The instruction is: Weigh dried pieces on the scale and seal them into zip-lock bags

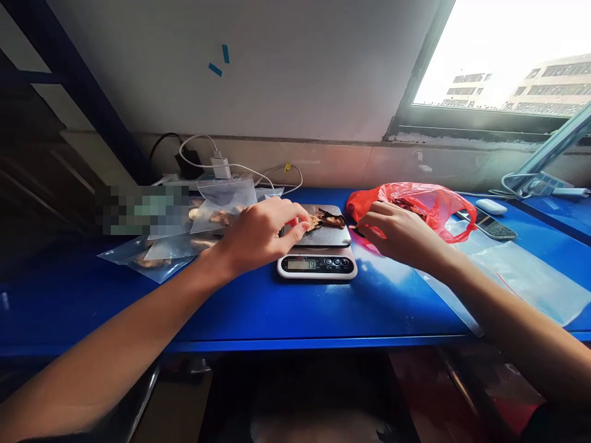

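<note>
A white kitchen scale with a lit display stands on the blue desk, and dried brown, wrinkled pieces lie on its metal plate. My left hand reaches over the plate's left side, thumb and forefinger closed on the edge of a dried brown piece. Just right of the scale, my right hand is at the front of a red plastic bag that contains more dark dried pieces. Its fingers are curled together; something small and dark shows at the fingertips, too unclear to name.
Clear zip bags with dried pieces are piled on the left. Flat clear bags lie under and beside my right forearm. A phone, a white mouse-shaped case and a charger with cables sit towards the wall.
</note>
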`<state>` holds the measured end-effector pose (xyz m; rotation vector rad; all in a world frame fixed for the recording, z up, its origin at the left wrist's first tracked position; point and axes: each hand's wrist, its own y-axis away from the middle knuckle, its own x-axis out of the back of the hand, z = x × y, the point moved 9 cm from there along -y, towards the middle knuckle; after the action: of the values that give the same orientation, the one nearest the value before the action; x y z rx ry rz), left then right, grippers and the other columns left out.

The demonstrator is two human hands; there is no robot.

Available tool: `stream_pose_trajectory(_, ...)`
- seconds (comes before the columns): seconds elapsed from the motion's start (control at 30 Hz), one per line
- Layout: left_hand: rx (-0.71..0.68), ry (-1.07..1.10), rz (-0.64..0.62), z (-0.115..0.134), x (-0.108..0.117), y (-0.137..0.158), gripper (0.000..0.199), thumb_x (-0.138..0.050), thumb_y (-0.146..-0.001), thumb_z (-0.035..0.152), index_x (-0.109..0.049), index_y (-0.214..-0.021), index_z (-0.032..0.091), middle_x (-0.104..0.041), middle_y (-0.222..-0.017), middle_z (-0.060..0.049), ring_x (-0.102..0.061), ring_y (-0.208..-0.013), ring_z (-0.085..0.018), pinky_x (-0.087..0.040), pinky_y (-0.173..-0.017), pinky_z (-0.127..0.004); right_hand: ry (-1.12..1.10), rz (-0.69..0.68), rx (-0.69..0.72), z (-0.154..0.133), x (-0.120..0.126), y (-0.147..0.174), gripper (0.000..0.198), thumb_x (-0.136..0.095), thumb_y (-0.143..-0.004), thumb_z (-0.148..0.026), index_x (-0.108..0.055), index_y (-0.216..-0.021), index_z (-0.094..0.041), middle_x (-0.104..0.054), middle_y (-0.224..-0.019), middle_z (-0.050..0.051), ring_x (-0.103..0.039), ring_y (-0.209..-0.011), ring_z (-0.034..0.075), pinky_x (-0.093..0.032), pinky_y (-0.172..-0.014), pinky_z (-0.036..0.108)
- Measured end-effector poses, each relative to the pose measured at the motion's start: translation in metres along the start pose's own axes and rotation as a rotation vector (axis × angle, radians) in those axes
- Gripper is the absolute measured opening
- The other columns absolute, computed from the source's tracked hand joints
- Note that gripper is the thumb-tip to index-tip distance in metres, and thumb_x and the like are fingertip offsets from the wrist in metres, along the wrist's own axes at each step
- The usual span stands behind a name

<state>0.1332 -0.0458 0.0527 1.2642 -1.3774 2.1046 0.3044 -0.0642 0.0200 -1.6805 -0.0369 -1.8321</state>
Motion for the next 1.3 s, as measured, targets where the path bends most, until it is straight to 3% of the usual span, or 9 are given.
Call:
stream_pose_trajectory(0.1,0.02,-0.015,0.023,-0.005,0.002,0.0,0.019,-0.052,-0.091,0.027,-0.067,-0.092,0.017,-0.068,-0.085,-0.003,-0.062,-0.081,-0.017,-0.045,-0.076,-0.03,-0.054,0.176,0.012,-0.017,0.011,-0.006,0.027,-0.047,-0.095,-0.026,-0.073,-0.088,-0.02,-0.065,-0.083,0.005,-0.057,-0.072,0.014,-0.036,-0.059,0.025)
stream_pose_trajectory(0.2,0.016,-0.028,0.015,-0.008,0.0,0.0,0.018,-0.052,-0.091,0.027,-0.067,-0.09,0.017,-0.068,-0.083,-0.002,-0.061,-0.079,-0.017,-0.045,-0.074,-0.03,-0.068,0.269,0.019,-0.031,0.011,-0.017,0.028,-0.048,-0.095,-0.028,-0.074,-0.09,-0.021,-0.067,-0.079,0.004,-0.058,-0.066,0.013,-0.037,-0.058,0.025)
stream_pose_trajectory(0.27,0.01,-0.032,-0.002,-0.009,-0.003,0.0,0.019,-0.052,-0.091,0.027,-0.067,-0.091,0.017,-0.068,-0.083,-0.003,-0.061,-0.08,-0.018,-0.045,-0.075,-0.03,-0.108,0.305,0.018,-0.032,0.014,-0.024,0.026,-0.049,-0.095,-0.03,-0.073,-0.102,-0.019,-0.069,-0.079,0.004,-0.059,-0.065,0.012,-0.038,-0.058,0.024)
stream_pose_trajectory(0.37,0.009,-0.024,0.003,-0.011,-0.003,0.0,0.02,-0.051,-0.092,0.028,-0.067,-0.092,0.016,-0.068,-0.084,-0.003,-0.062,-0.081,-0.018,-0.045,-0.076,-0.03,-0.201,0.375,-0.014,-0.02,0.031,-0.023,0.032,-0.048,-0.094,-0.029,-0.066,-0.117,-0.015,-0.069,-0.074,0.004,-0.056,-0.057,0.01,-0.04,-0.058,0.024)
stream_pose_trajectory(0.5,0.022,-0.022,0.031,-0.014,-0.002,0.0,0.019,-0.051,-0.092,0.028,-0.067,-0.091,0.016,-0.068,-0.084,-0.003,-0.062,-0.081,-0.017,-0.045,-0.076,-0.03,-0.295,0.464,-0.12,0.007,0.053,-0.003,0.027,-0.047,-0.092,-0.028,-0.066,-0.107,-0.016,-0.063,-0.062,0.001,-0.051,-0.051,0.01,-0.038,-0.053,0.023)
stream_pose_trajectory(0.67,0.025,-0.026,0.016,-0.014,-0.005,0.0,0.019,-0.051,-0.092,0.028,-0.067,-0.09,0.017,-0.069,-0.085,-0.003,-0.062,-0.08,-0.017,-0.045,-0.075,-0.03,-0.307,0.318,-0.119,0.016,0.027,0.004,0.022,-0.049,-0.089,-0.027,-0.069,-0.091,-0.018,-0.065,-0.065,0.002,-0.049,-0.051,0.01,-0.037,-0.053,0.024)
stream_pose_trajectory(0.87,-0.024,-0.019,-0.016,0.001,-0.005,0.002,0.019,-0.051,-0.092,0.026,-0.067,-0.093,0.017,-0.07,-0.088,-0.003,-0.062,-0.082,-0.018,-0.046,-0.075,-0.03,-0.318,0.177,-0.077,0.005,-0.003,-0.006,0.025,-0.05,-0.09,-0.03,-0.072,-0.094,-0.017,-0.065,-0.065,0.002,-0.053,-0.054,0.011,-0.037,-0.056,0.024)
stream_pose_trajectory(1.03,-0.077,-0.019,-0.023,0.014,-0.003,0.002,0.02,-0.049,-0.093,0.027,-0.066,-0.094,0.016,-0.069,-0.087,-0.004,-0.063,-0.081,-0.017,-0.046,-0.074,-0.029,-0.302,0.123,-0.049,-0.003,-0.009,-0.007,0.025,-0.051,-0.09,-0.03,-0.072,-0.095,-0.017,-0.068,-0.071,0.003,-0.057,-0.061,0.012,-0.037,-0.059,0.023)
stream_pose_trajectory(1.3,-0.082,-0.024,-0.039,0.012,-0.005,0.003,0.02,-0.049,-0.092,0.026,-0.066,-0.095,0.016,-0.07,-0.086,-0.004,-0.063,-0.082,-0.018,-0.047,-0.075,-0.03,-0.291,0.041,-0.092,0.005,-0.021,-0.008,0.025,-0.051,-0.09,-0.031,-0.072,-0.095,-0.018,-0.068,-0.071,0.003,-0.057,-0.059,0.011,-0.037,-0.058,0.023)
